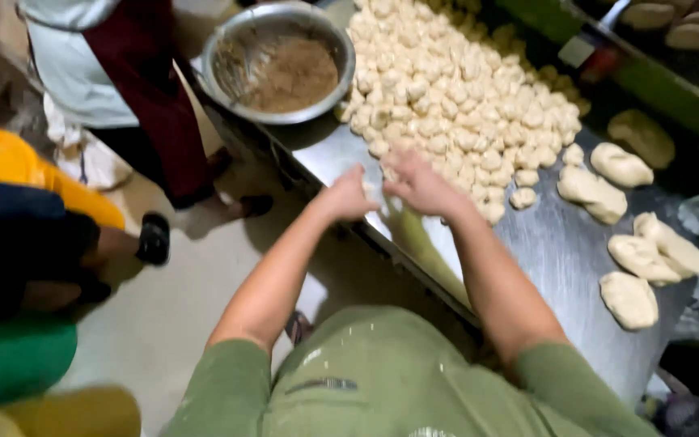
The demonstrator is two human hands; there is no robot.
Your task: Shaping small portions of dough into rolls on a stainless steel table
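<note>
Green shirt [382, 380]; both hands [386, 190] w/ dough bit [375, 191] by dough pile [455, 89].

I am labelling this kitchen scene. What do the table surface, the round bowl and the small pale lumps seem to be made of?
The table looks like stainless steel: grey, smooth, with a dull sheen. The round bowl also seems metal, probably steel, as its rim shines. The small pale lumps look like raw dough: soft, matt, cream-coloured, slightly irregular. Both hands work at the edge of that pile.

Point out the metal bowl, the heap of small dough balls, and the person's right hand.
metal bowl [232, 32]: head view, bare left rim.
heap of small dough balls [455, 89]: head view, middle.
right hand [418, 184]: head view, back.
</note>
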